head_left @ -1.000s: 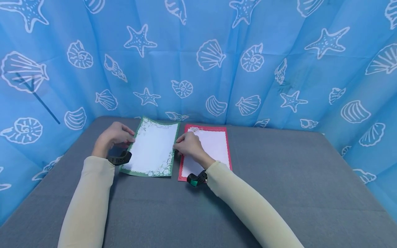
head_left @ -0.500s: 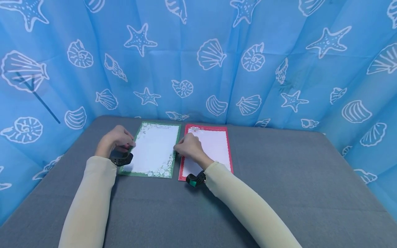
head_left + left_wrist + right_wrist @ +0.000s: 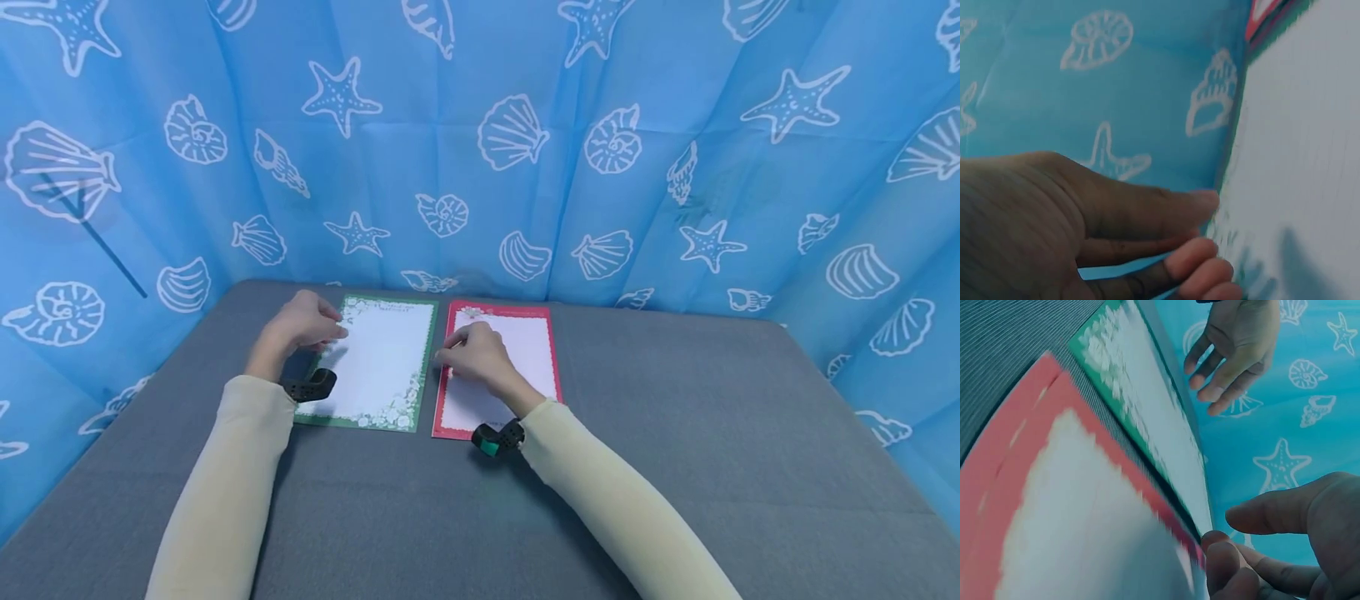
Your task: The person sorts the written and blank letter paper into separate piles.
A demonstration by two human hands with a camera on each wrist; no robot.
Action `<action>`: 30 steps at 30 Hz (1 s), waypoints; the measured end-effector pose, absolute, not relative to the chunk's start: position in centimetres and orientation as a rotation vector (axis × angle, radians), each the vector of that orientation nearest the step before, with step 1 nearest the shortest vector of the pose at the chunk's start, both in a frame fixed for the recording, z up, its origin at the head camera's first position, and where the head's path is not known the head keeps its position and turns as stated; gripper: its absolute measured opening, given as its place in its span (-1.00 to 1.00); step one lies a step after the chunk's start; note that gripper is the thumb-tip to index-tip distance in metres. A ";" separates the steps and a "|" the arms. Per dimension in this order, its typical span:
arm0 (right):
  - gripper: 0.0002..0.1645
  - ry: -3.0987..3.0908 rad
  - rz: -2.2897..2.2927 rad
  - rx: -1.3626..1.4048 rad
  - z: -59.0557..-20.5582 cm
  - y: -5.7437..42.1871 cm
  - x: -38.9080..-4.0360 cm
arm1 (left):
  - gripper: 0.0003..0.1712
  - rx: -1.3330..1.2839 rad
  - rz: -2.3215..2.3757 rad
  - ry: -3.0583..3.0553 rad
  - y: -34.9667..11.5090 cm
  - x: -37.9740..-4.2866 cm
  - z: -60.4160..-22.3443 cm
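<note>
A sheet of paper with a green floral border (image 3: 382, 358) lies flat on the table. Over its left edge hovers my left hand (image 3: 302, 321), fingers loosely bent and holding nothing; its shadow falls on the white middle. To the right lies a sheet with a red border (image 3: 521, 342). My right hand (image 3: 480, 358) is above that sheet's left edge and partly hides it. In the right wrist view its thumb (image 3: 1272, 509) stands apart from the fingers, with no paper between them. The fingertips appear close to the red edge; whether they touch it I cannot tell.
The grey cloth-covered table (image 3: 675, 433) extends to the right and in front of the sheets. A blue curtain (image 3: 420, 125) printed with white shells and starfish hangs along the back and sides. A narrow strip of table separates the two sheets.
The green-bordered sheet, raised at its far edge a second ago, now lies flat. Both hands have let go of its edges; each has shifted slightly right, the left one also lifting.
</note>
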State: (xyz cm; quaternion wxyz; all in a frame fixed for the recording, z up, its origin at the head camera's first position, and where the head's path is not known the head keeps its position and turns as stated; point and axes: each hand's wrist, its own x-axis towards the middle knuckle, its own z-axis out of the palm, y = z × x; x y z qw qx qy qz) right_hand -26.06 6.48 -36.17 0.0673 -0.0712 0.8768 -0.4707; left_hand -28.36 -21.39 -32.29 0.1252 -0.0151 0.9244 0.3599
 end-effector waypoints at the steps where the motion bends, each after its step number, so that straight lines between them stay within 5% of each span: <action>1: -0.82 2.637 -1.429 -0.206 -36.2 6.9 -26.0 | -0.46 -0.023 1.055 2.696 -20.9 -28.4 -32.2; 30: -0.61 2.737 -1.500 -0.052 -35.7 21.0 -24.9 | -0.55 0.284 1.265 2.653 -11.7 -28.0 -34.2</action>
